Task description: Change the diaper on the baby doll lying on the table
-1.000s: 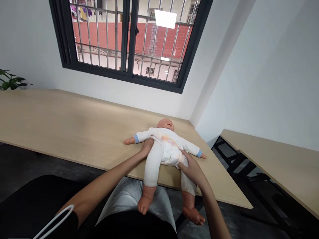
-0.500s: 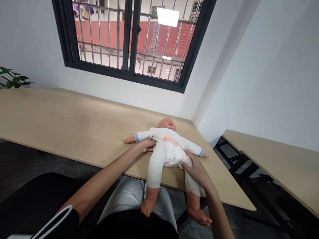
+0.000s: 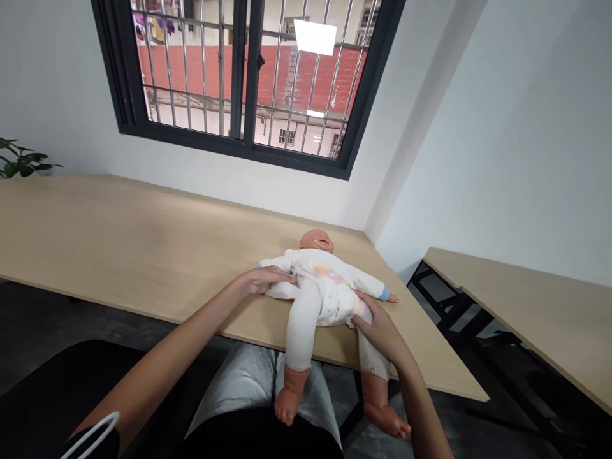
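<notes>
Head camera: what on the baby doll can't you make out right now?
- Head view: the doll's hand and cuff on the folded sleeve, hidden by the left hand and that sleeve.
- Head view: the diaper's edge under the right hand, hidden by that hand.
- Head view: the diaper's print, too blurred to read.
- Head view: the doll's back, hidden against the table.

A baby doll (image 3: 325, 293) in a white sleepsuit and printed diaper lay on its back near the right end of a wooden table (image 3: 134, 236), its legs hanging over the near edge. The left hand (image 3: 268, 279) curled over the doll's folded sleeve (image 3: 282, 291); the right hand (image 3: 380, 331) held its hip and upper thigh.
</notes>
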Motion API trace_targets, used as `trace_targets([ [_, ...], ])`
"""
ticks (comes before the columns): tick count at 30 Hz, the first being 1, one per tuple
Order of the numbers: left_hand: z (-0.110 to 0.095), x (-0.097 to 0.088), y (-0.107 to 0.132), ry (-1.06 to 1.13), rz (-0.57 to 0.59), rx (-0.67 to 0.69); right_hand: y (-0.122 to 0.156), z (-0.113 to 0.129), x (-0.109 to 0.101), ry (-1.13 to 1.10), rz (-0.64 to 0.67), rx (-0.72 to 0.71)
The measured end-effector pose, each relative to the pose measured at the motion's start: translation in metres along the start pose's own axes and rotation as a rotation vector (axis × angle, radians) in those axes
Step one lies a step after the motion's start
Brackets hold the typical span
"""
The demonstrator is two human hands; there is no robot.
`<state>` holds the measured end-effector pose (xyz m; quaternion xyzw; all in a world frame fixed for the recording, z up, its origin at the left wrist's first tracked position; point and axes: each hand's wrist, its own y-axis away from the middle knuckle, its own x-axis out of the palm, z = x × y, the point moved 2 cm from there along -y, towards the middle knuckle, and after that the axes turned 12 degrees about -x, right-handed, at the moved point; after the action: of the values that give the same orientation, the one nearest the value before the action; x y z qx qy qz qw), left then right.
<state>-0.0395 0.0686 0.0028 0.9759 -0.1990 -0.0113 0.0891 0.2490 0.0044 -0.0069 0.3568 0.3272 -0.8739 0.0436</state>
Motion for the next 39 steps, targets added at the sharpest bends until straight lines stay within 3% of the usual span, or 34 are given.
trace_targets([
  [3,-0.003,-0.006,0.017,0.041,0.115,-0.073,0.002,-0.002,-0.001,0.026,0.003,-0.014],
  [7,0.004,-0.020,0.032,0.070,0.119,-0.102,0.007,0.006,-0.008,0.077,0.042,-0.087],
  [13,0.018,-0.035,0.042,0.164,0.010,-0.047,0.000,0.062,-0.018,0.160,0.129,-0.237],
  [17,0.020,-0.030,0.043,0.274,-0.015,-0.003,-0.035,0.110,0.008,0.207,0.288,-0.396],
  [21,0.019,-0.015,0.039,0.384,0.003,0.035,-0.075,0.134,0.053,0.360,0.490,-0.453],
  [24,0.018,-0.008,0.035,0.475,0.002,0.073,-0.093,0.134,0.077,0.453,0.510,-0.380],
  [28,0.019,-0.005,0.031,0.555,-0.040,0.125,-0.101,0.120,0.086,0.428,0.354,-0.244],
  [34,0.021,-0.001,0.036,0.521,-0.128,0.176,-0.113,0.089,0.080,-0.141,0.217,-0.127],
  [39,0.017,0.006,0.038,0.414,-0.189,0.218,-0.121,0.077,0.077,-0.406,0.333,-0.018],
])
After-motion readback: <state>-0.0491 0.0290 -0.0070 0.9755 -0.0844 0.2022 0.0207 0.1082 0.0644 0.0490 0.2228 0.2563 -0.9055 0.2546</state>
